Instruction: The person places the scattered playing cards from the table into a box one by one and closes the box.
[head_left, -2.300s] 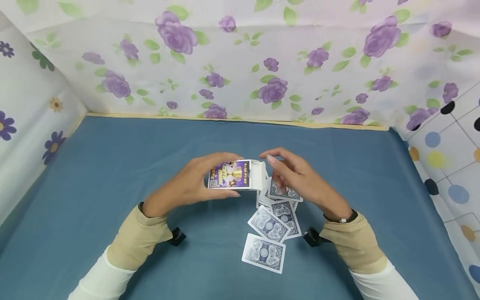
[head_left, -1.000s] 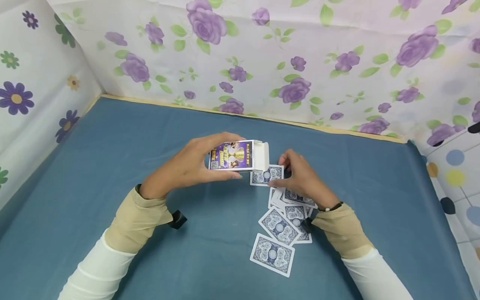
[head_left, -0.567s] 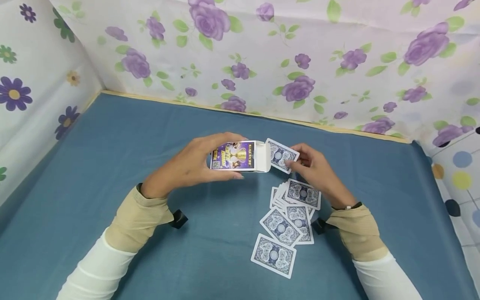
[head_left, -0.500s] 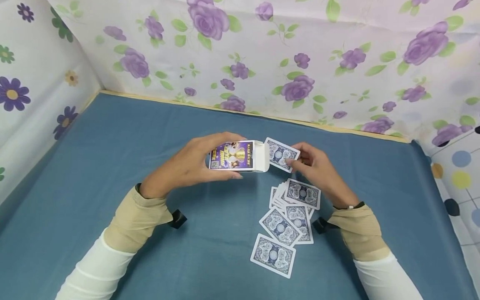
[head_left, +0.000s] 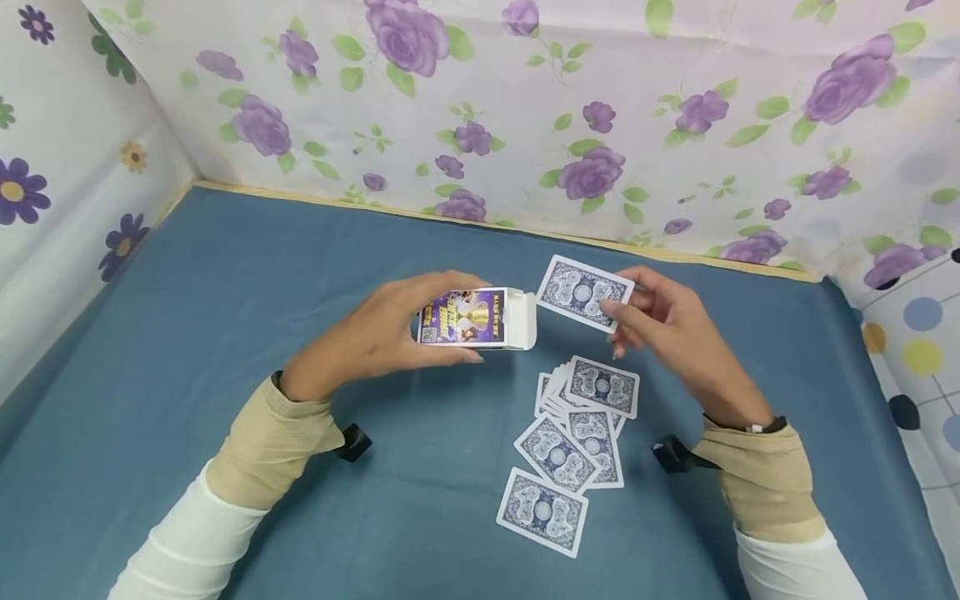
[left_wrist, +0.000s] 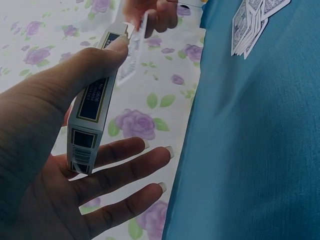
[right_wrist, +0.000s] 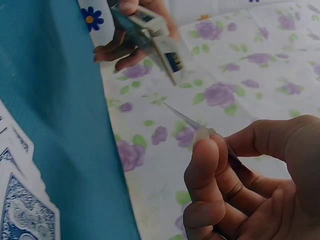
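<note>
My left hand (head_left: 375,333) grips a purple playing-card box (head_left: 465,318) between thumb and fingers, its white flap end open toward the right. In the left wrist view the narrow side of the box (left_wrist: 92,105) shows dark panels and a barcode; three fingers stretch out beneath it. Just right of the box, my right hand (head_left: 667,321) pinches a playing card (head_left: 583,292), blue patterned back up. In the right wrist view that card (right_wrist: 187,117) appears nearly edge-on between thumb and fingertips. Whether it is one card or more I cannot tell. The inside of the box is hidden.
Several playing cards (head_left: 558,454) lie face down, overlapping, on the blue tablecloth (head_left: 262,275) below the hands. One card (head_left: 543,512) lies at the near end of this spread. A floral sheet (head_left: 510,108) rises behind the table.
My right hand took a card at the box's open end and has drawn it away, up and to the right. My left hand keeps its hold on the box.
</note>
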